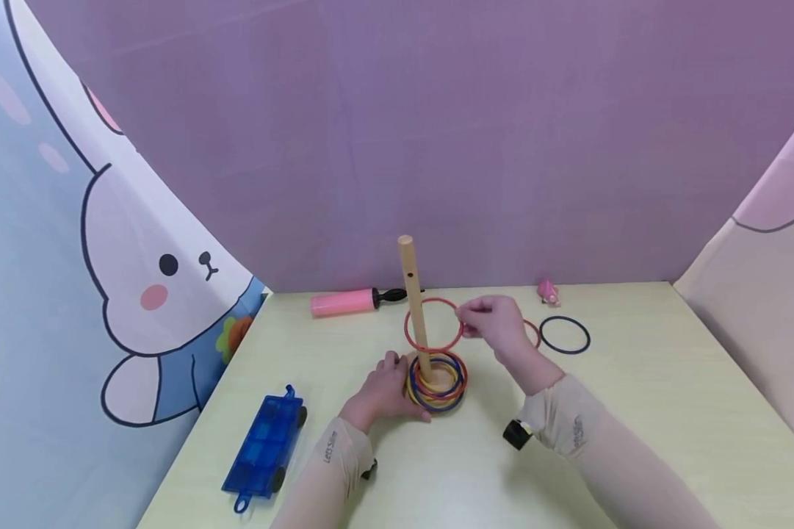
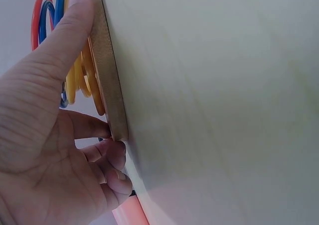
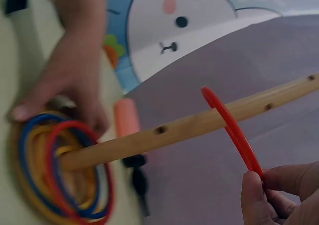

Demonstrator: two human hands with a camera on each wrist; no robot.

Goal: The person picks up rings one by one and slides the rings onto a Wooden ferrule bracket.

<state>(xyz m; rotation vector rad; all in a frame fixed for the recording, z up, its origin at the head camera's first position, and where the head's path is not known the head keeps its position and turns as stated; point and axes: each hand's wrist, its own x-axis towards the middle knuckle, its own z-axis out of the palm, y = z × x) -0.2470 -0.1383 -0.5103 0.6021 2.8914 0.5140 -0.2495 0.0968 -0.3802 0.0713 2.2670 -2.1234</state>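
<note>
We count: one wooden peg [image 1: 413,308]; one red ring [image 1: 432,325] in air; one black ring [image 1: 565,335] on table; one pink pump [image 1: 344,302]; one blue block [image 1: 263,448]; two hands. Stacked rings [image 1: 438,382]: number unclear.

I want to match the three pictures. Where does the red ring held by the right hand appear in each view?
Head: red ring at centre, around the wooden peg.
Left wrist: not in it.
Right wrist: right of centre, around the peg, pinched by the right hand.
Shared landmark: the stacked rings.
</note>
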